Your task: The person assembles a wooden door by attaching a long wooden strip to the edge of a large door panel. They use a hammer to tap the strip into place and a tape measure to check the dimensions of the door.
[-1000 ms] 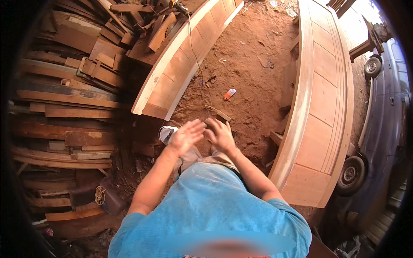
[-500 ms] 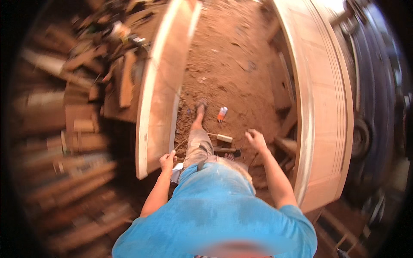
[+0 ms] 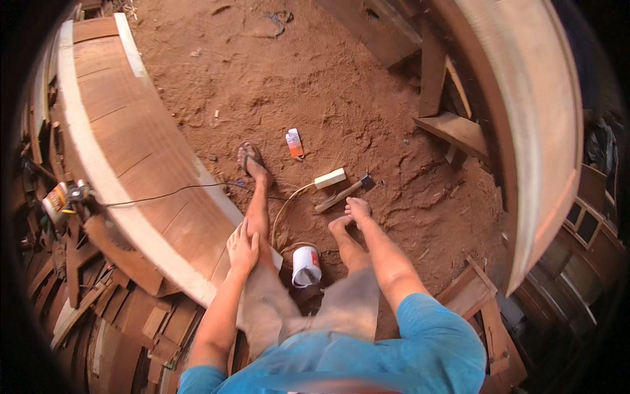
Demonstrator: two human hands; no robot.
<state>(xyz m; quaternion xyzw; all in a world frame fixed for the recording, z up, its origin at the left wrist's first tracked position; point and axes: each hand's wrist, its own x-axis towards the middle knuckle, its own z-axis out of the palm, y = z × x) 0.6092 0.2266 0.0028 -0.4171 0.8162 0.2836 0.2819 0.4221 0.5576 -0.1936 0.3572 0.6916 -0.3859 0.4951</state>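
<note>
We record the wooden door panel [image 3: 131, 151] lying at our left, its long axis running from the near lower middle of the view up and away to the upper left; it curves in the picture only because of the lens. Our left hand [image 3: 242, 248] rests flat on the panel's near end, fingers spread and open, gripping nothing. The panel therefore lies directly under and ahead-left of that hand, and the left hand is plainly the nearer of the two.

Our right hand [image 3: 357, 209] hangs out over the red dirt floor [image 3: 315, 92], well apart from the panel. It appears loosely open with nothing in it, though we cannot tell the finger position exactly. Just beyond it on the floor lie a hammer [image 3: 342, 194] and a pale rectangular wooden block [image 3: 330, 178], the block touching or nearly touching the hammer's handle.

Packages noted: a small flat carton [image 3: 294, 143], white with an orange lower half, lies on the dirt beside our sandalled foot [image 3: 251, 159]. A white cylindrical can [image 3: 306, 266] with a red label patch lies between our legs, its open mouth toward us. At the far left edge, a tool with a yellow and red label [image 3: 60, 200] sits by the panel, a thin black cable [image 3: 170, 192] running from it across the panel toward our leg.

A second long wooden door frame [image 3: 545, 131] stands at our right
</note>
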